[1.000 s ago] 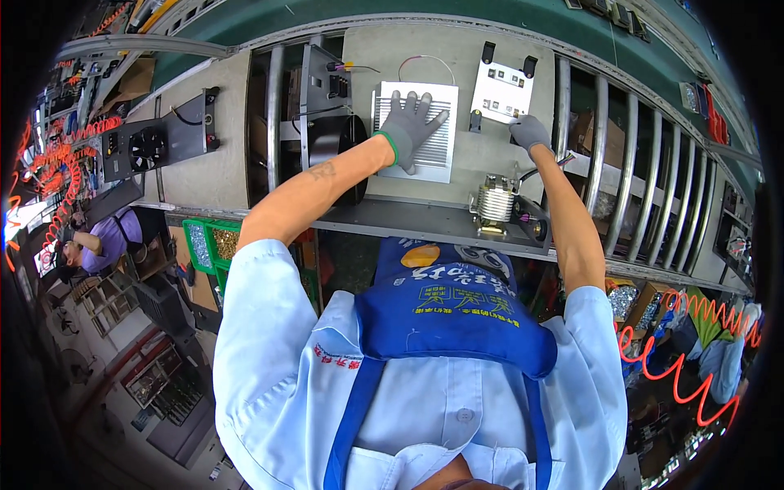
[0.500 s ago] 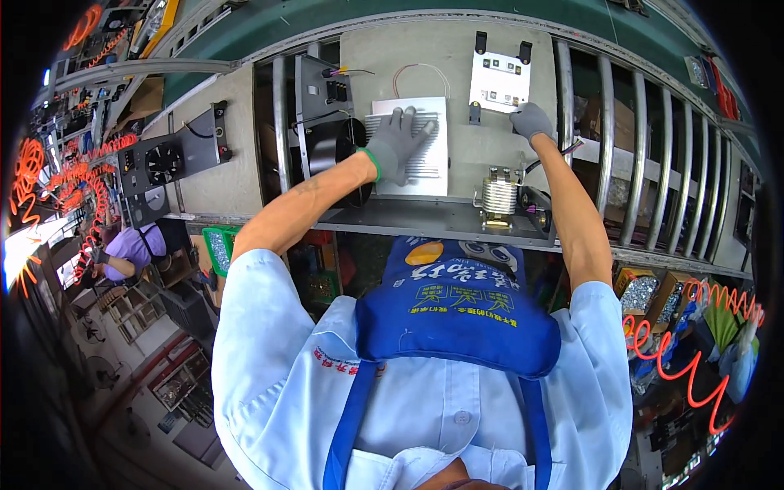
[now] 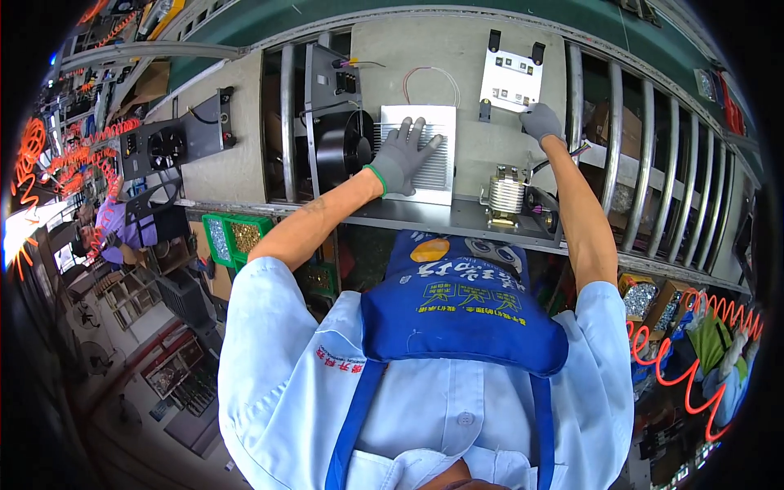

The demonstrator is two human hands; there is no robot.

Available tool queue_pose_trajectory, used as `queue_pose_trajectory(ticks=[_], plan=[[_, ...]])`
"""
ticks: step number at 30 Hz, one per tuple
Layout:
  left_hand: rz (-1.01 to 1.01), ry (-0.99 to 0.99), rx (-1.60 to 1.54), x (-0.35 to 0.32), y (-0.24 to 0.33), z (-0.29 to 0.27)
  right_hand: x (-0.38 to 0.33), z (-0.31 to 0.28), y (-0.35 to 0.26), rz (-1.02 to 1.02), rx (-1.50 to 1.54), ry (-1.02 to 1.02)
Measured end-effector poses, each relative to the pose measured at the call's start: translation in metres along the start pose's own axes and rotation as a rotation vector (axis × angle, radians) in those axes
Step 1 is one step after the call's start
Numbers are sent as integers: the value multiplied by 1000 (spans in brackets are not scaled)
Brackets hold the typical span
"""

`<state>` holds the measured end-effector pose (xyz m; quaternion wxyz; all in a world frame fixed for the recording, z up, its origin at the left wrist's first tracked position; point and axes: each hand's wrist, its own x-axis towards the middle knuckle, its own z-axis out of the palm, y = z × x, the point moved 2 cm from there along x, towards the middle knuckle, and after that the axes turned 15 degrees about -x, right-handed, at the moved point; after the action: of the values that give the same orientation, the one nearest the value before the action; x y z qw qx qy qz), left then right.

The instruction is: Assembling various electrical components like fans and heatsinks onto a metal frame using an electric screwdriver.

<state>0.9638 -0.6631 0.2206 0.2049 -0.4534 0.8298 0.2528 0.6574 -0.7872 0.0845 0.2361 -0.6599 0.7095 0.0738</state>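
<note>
My left hand, in a grey glove with a green cuff, lies with fingers spread on a silvery finned metal plate. Two thin wires loop out from this plate's far edge. To the right, my gloved right hand is closed at the near right corner of a white plate with dark feet and small terminals. Whatever its curled fingers grip is hidden. Left of the finned plate stands a dark metal housing with a black round blower. A ribbed metal coil part sits near the bench's front edge.
Metal rollers run along the right of the work board. Another dark panel with a fan lies to the left. Green bins of small parts stand below the bench edge. Orange coiled hoses hang at both sides.
The whole view has shifted slightly right and down. Both hands keep their places, the left on the finned plate and the right at the white plate's corner.
</note>
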Motion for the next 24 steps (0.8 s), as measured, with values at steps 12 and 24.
queue_pose_trajectory(ticks=[12,24], plan=[[-8,749,-712,-77,-22,-21,-13,12,-12,-73,-202,-133],[-39,271,-781,-76,14,25,-69,-42,-20,-79,-275,-228]])
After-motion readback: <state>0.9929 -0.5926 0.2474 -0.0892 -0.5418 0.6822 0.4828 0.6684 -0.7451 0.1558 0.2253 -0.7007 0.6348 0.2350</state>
